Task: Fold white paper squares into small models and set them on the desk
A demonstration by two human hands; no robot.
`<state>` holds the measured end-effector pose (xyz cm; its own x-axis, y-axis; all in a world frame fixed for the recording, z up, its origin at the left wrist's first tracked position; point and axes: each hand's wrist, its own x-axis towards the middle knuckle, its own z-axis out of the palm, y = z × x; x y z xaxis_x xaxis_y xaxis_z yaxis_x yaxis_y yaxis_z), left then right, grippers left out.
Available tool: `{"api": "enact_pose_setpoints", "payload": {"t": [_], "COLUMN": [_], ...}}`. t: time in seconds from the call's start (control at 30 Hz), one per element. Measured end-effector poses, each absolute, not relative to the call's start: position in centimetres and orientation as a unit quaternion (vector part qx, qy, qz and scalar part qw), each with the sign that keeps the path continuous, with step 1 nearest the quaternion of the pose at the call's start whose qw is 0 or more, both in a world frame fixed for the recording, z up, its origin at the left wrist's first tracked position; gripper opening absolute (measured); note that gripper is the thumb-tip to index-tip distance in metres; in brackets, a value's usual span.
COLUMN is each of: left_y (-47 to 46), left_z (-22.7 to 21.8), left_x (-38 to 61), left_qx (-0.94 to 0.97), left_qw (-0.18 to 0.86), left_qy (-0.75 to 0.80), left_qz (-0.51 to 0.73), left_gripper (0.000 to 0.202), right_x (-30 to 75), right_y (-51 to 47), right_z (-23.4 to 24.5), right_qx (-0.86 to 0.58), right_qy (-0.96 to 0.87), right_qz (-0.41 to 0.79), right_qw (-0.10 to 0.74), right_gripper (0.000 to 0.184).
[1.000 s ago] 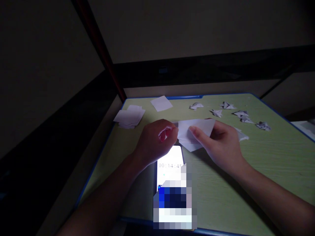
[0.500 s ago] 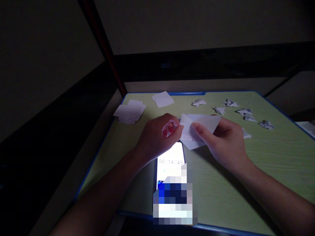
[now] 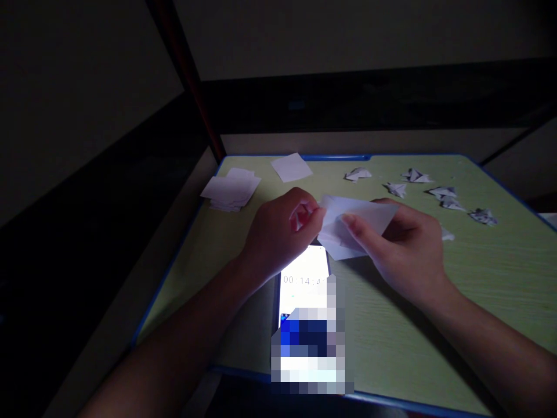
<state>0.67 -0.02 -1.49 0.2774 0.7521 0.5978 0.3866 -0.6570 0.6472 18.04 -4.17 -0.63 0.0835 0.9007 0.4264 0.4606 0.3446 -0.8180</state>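
Note:
A partly folded sheet of white paper [image 3: 369,212] is held up over the middle of the table. My right hand [image 3: 404,249] grips it from the right, the thumb lying across its face and the fingers behind. At the paper's left edge, my left hand [image 3: 282,226] is closed in a pinch, thumb against curled fingers. The paper's upper left corner looks slightly blurred. Just below lies a lit phone [image 3: 302,296] showing timer digits, its lower part pixelated.
A stack of white paper squares [image 3: 230,188] lies at the table's left, with a single sheet [image 3: 291,167] behind. Several folded paper pieces, such as this one [image 3: 483,216], are scattered on the right. The green table [image 3: 491,313] has a blue edge; dark walls stand behind and left.
The view has shifted slightly, so the table sits higher. The flap at the paper's upper left looks lower and less distinct. Both hands keep their hold.

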Motion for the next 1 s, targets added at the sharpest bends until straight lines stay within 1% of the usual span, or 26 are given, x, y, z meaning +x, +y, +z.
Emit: {"api": "enact_pose_setpoints", "payload": {"t": [0.37,0.7,1.0], "left_y": [-0.03,-0.06,-0.17], "left_z": [-1.42,-1.30,-1.11], "left_x": [0.63,0.57,0.60], "left_qx": [0.783,0.794,0.794], "left_qw": [0.191,0.165,0.176], "left_qy": [0.361,0.365,0.374], "left_qz": [0.469,0.458,0.445], "left_gripper": [0.008,0.010,0.007], "right_x": [17.99,17.98,17.91], "right_y": [-4.30,-4.22,-4.28], "right_z": [-0.50,-0.45,-0.37], "right_qx": [-0.534,-0.515,-0.514], "right_qy": [-0.649,-0.672,-0.680], "right_qz": [0.197,0.173,0.153], "right_qw": [0.505,0.503,0.500], "right_gripper": [0.019,0.017,0.018]}}
